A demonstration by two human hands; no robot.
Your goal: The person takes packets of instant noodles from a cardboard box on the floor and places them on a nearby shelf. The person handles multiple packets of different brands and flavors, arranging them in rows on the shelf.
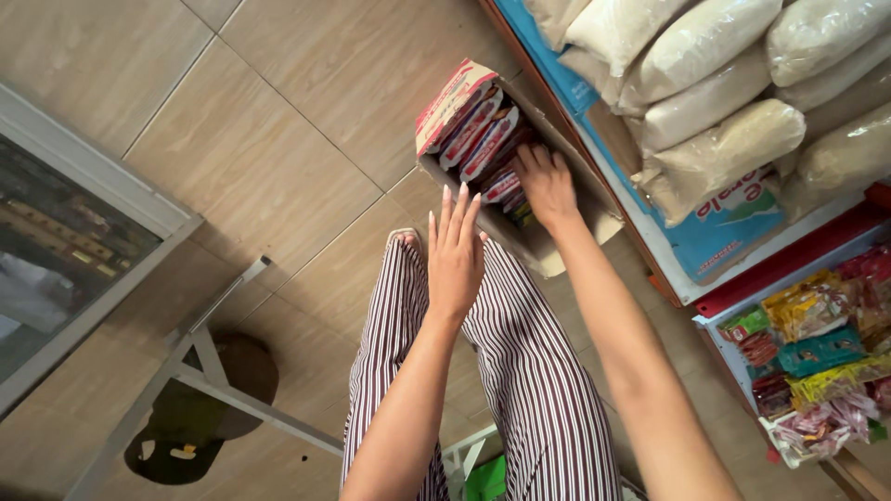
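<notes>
A cardboard box (543, 243) on the far floor holds upright red-and-white snack packets (483, 139). The right hand (546, 184) reaches in, fingers curled on them (grasp uncertain); the left hand (455, 252) hovers nearby, open, empty.

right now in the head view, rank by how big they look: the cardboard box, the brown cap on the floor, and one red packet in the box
1. cardboard box, largest.
2. brown cap, though it lies nearer the camera, so unsure against the box.
3. red packet, clearly smallest; the right hand reaches in beside the packets.
</notes>
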